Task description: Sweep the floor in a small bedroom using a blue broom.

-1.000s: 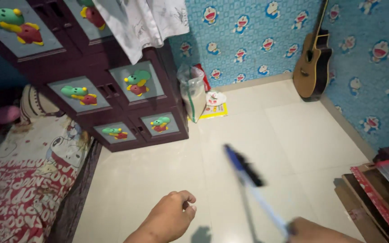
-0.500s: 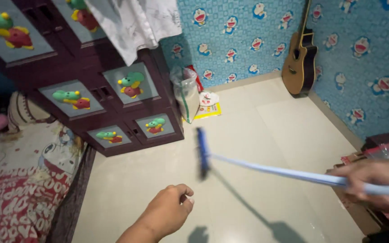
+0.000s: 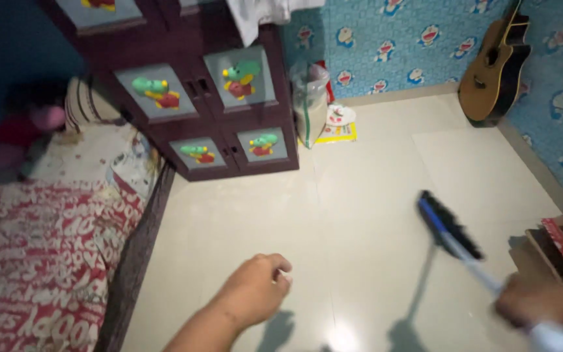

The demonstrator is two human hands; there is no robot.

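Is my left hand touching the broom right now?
Apart. The head view shows the left hand loosely curled over bare floor, with a wide stretch of tile between it and the broom, which only the right hand grips.

Blue cartoon wallpaper (image 3: pixel 386 39), pale tiled floor (image 3: pixel 360 195)
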